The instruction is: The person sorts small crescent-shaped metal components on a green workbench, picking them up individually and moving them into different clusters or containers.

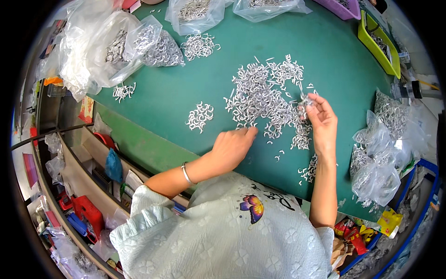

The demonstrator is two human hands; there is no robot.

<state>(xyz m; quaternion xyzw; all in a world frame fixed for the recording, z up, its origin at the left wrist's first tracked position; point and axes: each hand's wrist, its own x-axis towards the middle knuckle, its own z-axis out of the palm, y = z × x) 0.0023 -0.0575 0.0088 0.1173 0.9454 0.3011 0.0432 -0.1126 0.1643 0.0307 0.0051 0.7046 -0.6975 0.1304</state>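
A large pile of small curved silver metal pieces (260, 95) lies in the middle of the green tabletop (181, 86). My right hand (324, 120) is at the pile's right side, its thumb and fingers closed on a few curved metal pieces (304, 106). At the near edge of the pile rests my left hand (234, 146), with its fingers curled together and pointing down. Whatever its fingertips may hold is hidden. To the left lies a smaller heap of the same pieces (200, 116). More pieces (309, 171) lie beside my right forearm.
Clear plastic bags of metal parts (160, 46) stand at the far left; another open bag (195, 14) is at the back. A lime-green bin (380, 46) and purple bin (341, 9) sit far right. Bagged parts (378, 174) line the right edge. Open drawers (93, 162) are at left.
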